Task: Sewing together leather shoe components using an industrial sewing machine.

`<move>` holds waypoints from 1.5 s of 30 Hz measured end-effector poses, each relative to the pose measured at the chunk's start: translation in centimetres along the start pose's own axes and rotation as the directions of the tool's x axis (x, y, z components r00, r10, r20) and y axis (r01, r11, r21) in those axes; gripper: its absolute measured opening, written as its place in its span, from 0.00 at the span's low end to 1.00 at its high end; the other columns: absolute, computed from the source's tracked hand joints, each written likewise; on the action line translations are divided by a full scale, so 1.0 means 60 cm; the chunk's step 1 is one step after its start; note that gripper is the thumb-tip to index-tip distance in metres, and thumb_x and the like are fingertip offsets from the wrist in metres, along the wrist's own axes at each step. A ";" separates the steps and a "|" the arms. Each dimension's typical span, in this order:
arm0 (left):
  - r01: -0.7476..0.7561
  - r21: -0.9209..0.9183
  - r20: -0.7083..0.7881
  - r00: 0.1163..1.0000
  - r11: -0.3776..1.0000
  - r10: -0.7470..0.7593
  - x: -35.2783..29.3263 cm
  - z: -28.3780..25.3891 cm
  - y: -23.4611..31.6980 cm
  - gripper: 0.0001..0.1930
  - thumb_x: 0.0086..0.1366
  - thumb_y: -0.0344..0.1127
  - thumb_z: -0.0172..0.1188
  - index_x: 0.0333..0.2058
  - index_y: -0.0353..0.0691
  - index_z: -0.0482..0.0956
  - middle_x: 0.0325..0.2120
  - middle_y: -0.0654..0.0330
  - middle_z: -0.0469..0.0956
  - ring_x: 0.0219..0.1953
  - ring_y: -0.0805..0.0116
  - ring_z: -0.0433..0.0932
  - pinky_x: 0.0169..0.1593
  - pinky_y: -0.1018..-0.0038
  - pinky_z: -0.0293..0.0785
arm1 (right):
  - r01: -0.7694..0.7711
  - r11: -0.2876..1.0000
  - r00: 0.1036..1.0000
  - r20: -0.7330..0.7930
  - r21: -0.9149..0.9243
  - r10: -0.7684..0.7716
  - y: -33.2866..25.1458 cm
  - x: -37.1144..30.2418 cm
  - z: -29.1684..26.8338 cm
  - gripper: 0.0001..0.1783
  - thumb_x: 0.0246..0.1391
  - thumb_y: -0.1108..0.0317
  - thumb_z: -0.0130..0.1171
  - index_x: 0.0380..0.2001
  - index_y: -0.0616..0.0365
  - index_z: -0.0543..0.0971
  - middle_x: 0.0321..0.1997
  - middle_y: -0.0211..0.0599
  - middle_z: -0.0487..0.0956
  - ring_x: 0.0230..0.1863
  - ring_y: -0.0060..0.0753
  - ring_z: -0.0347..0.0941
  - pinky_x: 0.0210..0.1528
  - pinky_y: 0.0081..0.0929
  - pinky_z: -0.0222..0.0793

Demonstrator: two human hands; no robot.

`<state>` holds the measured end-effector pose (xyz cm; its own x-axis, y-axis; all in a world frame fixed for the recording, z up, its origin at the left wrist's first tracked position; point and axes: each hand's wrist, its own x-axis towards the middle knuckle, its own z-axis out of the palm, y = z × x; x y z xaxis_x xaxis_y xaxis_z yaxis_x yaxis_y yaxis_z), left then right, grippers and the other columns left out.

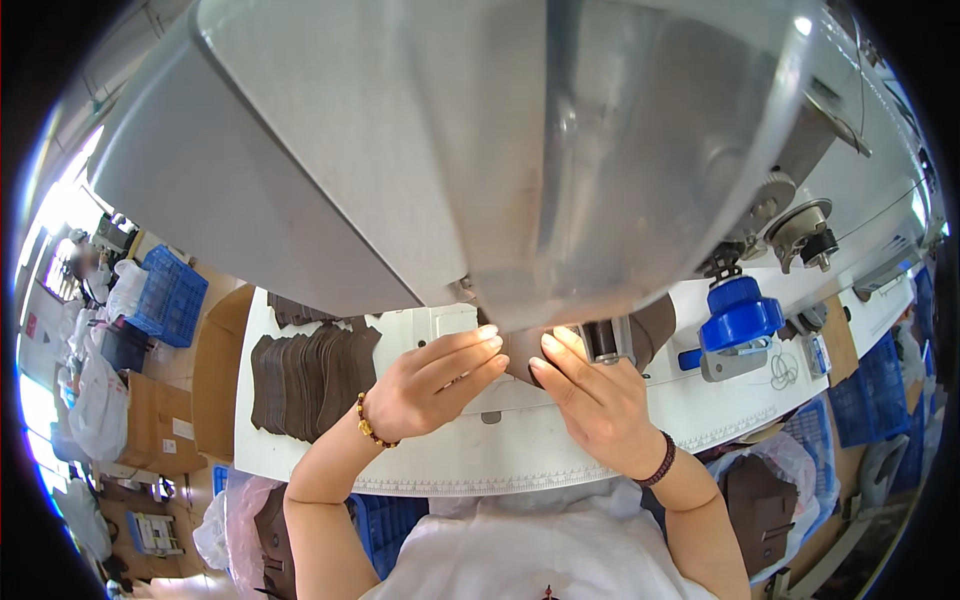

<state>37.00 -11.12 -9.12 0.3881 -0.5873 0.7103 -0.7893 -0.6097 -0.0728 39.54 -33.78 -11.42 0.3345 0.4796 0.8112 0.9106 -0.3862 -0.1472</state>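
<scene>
A flat brown piece, leather-like (pixel 522 352), lies beneath the head of a sewing machine (pixel 420 150), partly hidden by it. My left hand (pixel 432 382) comes in from the left with its fingers stretched out, their tips at the piece's left edge. On the other side my right hand (pixel 603 402) lays its extended fingers over the piece, next to a dark metal cylinder (pixel 602 342). More brown material (pixel 655 325) shows past that cylinder; whether it is the same piece I cannot tell. The needle area is hidden behind the machine's head.
A row of stacked brown pieces (pixel 312 382) stands at the left of the white table (pixel 455 455). A blue knob-like part (pixel 740 315) juts out at the right. Cardboard boxes (pixel 160 425) and a blue crate (pixel 172 295) are at far left; bagged brown pieces (pixel 760 510) sit below right.
</scene>
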 end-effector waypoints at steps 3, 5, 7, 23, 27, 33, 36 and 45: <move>0.007 0.001 -0.004 1.000 1.000 -0.007 0.003 -0.002 -0.001 0.11 0.49 0.23 0.64 0.34 0.31 0.81 0.35 0.56 0.79 0.41 0.61 0.81 0.36 0.74 0.83 | 0.005 1.000 1.000 0.010 0.003 -0.005 0.000 0.001 0.000 0.23 0.38 0.79 0.65 0.43 0.58 0.80 0.49 0.42 0.80 0.33 0.30 0.78 0.31 0.24 0.64; -0.012 0.024 -0.005 1.000 1.000 0.012 0.005 -0.007 0.000 0.10 0.48 0.24 0.64 0.33 0.32 0.82 0.33 0.57 0.79 0.41 0.62 0.81 0.35 0.75 0.83 | -0.013 1.000 0.999 0.050 0.010 0.012 -0.002 0.001 -0.006 0.23 0.38 0.79 0.65 0.43 0.59 0.80 0.50 0.45 0.79 0.37 0.33 0.78 0.33 0.25 0.65; -0.030 0.073 0.005 1.000 0.997 0.030 0.007 -0.010 0.002 0.10 0.48 0.25 0.64 0.32 0.33 0.82 0.32 0.59 0.79 0.41 0.64 0.81 0.34 0.76 0.82 | -0.055 0.998 0.991 0.125 0.021 0.052 -0.008 -0.001 -0.014 0.23 0.39 0.78 0.64 0.44 0.60 0.79 0.51 0.47 0.77 0.42 0.37 0.78 0.37 0.27 0.67; -0.044 0.204 0.015 0.999 0.978 0.042 0.011 0.002 -0.009 0.11 0.48 0.24 0.63 0.34 0.35 0.81 0.31 0.60 0.76 0.35 0.70 0.81 0.23 0.81 0.75 | 0.045 0.999 0.976 0.213 -0.010 -0.042 0.008 0.017 -0.024 0.24 0.37 0.80 0.61 0.44 0.61 0.78 0.46 0.40 0.77 0.44 0.36 0.76 0.33 0.29 0.72; -0.024 0.199 0.013 1.000 0.980 0.021 0.013 0.004 -0.012 0.13 0.47 0.23 0.63 0.35 0.34 0.80 0.30 0.59 0.75 0.29 0.74 0.80 0.21 0.83 0.73 | 0.055 0.997 0.974 0.224 -0.062 -0.040 0.014 0.024 -0.022 0.24 0.37 0.81 0.61 0.44 0.57 0.79 0.45 0.34 0.77 0.45 0.36 0.75 0.37 0.31 0.71; 0.024 0.150 0.036 0.999 0.988 -0.029 0.014 0.009 -0.018 0.17 0.47 0.21 0.62 0.40 0.31 0.79 0.32 0.59 0.74 0.30 0.72 0.79 0.22 0.82 0.75 | -0.001 1.000 0.959 0.284 -0.012 0.004 0.035 0.030 -0.022 0.24 0.40 0.77 0.60 0.46 0.53 0.79 0.45 0.32 0.79 0.48 0.40 0.74 0.50 0.41 0.68; 0.026 0.181 0.066 0.997 0.983 -0.038 0.015 0.010 -0.017 0.18 0.46 0.20 0.62 0.41 0.30 0.79 0.32 0.59 0.74 0.32 0.71 0.79 0.23 0.81 0.76 | -0.033 0.994 0.971 0.238 0.105 0.007 0.051 0.043 -0.026 0.19 0.43 0.73 0.61 0.43 0.52 0.80 0.44 0.33 0.80 0.47 0.42 0.74 0.51 0.41 0.67; 0.078 0.059 0.016 0.997 0.995 -0.079 0.000 0.025 -0.031 0.18 0.46 0.21 0.62 0.40 0.32 0.80 0.33 0.58 0.76 0.27 0.71 0.78 0.22 0.82 0.76 | -0.204 0.923 0.975 0.149 0.326 0.162 0.055 0.064 -0.033 0.11 0.40 0.71 0.68 0.32 0.52 0.83 0.34 0.34 0.82 0.36 0.40 0.78 0.40 0.31 0.73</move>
<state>39.19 -10.77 -10.04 0.4568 -0.5460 0.7023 -0.7273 -0.6838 -0.0585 43.36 -34.78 -7.70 0.5105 0.5227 0.6828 0.8516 -0.1975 -0.4856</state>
